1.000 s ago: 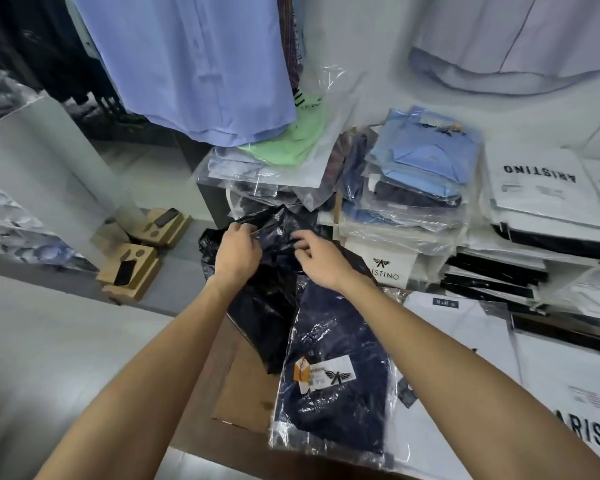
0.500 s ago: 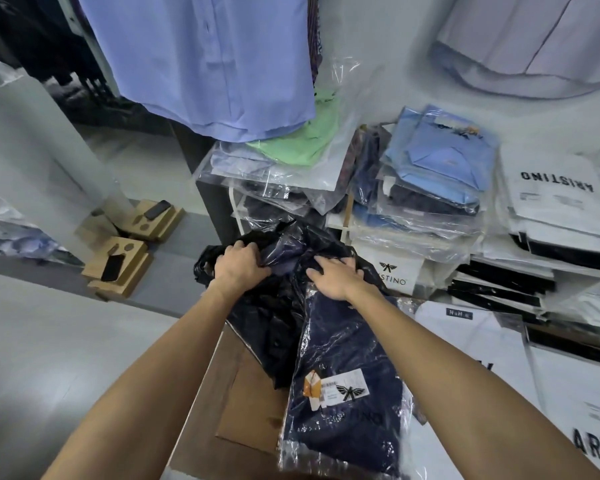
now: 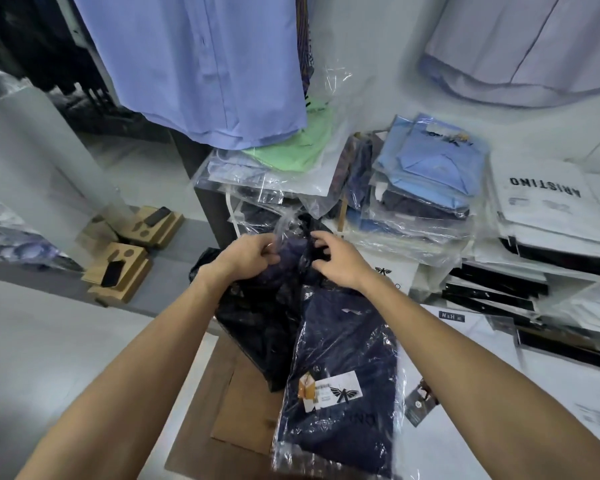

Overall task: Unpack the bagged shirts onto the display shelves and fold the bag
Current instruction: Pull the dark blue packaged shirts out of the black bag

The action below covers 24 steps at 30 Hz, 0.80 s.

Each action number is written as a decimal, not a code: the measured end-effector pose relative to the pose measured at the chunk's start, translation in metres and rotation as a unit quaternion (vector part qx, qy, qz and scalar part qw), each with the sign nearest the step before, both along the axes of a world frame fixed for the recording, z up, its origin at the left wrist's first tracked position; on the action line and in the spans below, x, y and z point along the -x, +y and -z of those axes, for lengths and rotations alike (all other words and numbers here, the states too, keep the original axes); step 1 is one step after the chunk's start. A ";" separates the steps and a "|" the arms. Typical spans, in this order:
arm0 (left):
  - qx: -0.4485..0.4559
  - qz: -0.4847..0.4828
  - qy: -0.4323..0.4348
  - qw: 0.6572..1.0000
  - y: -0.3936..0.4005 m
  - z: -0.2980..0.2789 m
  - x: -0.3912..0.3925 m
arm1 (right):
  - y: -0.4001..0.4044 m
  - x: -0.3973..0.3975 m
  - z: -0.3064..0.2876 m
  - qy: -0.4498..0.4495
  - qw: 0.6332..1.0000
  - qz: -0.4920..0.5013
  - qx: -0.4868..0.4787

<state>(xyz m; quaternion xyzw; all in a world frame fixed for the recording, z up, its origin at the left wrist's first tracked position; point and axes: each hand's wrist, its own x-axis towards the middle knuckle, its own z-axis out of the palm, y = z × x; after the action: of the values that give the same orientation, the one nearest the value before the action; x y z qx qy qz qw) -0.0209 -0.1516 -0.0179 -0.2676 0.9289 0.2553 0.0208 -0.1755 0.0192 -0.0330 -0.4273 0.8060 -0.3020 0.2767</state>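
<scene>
A crumpled black plastic bag (image 3: 253,323) lies on the wooden shelf (image 3: 201,420) in front of me. My left hand (image 3: 248,256) pinches clear wrapping of a dark packaged shirt (image 3: 291,247) at the bag's mouth. My right hand (image 3: 333,259) grips the black bag's edge just beside it. A navy shirt in clear wrap (image 3: 340,386) with a white label lies on the shelf under my right forearm.
Stacks of wrapped shirts (image 3: 423,188) and white branded packs (image 3: 548,202) fill the shelf to the right. Hanging blue shirts (image 3: 201,64) are above. Wooden blocks (image 3: 118,271) sit on a grey ledge at left. Cardboard (image 3: 243,410) lies under the bag.
Both hands rose from pressing on the bag to pinching at its top; a clear-wrapped dark shirt now shows at the bag's mouth. The camera view shifted slightly.
</scene>
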 end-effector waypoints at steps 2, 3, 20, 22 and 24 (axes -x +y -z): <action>0.018 0.021 0.020 0.999 0.001 -0.028 -0.007 | 0.002 0.006 -0.008 0.002 1.000 0.009 0.013; 0.027 0.029 0.031 0.999 0.003 -0.042 -0.010 | 0.003 0.008 -0.013 0.012 1.000 0.012 0.023; -0.068 -0.057 0.304 0.949 0.049 -0.218 -0.050 | 0.013 0.002 -0.153 -0.220 0.923 -0.014 0.314; -0.131 -0.048 0.250 0.958 0.041 -0.220 -0.060 | 0.016 0.001 -0.163 -0.219 0.920 0.001 0.325; -0.129 -0.027 0.192 0.972 0.037 -0.214 -0.066 | 0.022 0.002 -0.169 -0.217 0.920 0.004 0.326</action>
<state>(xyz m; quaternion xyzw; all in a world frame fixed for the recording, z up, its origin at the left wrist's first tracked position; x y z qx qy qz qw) 0.0453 -0.1147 0.1963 -0.2335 0.8669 0.4205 -0.1308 -0.1774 0.0408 0.1358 -0.4143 0.5848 -0.6347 0.2891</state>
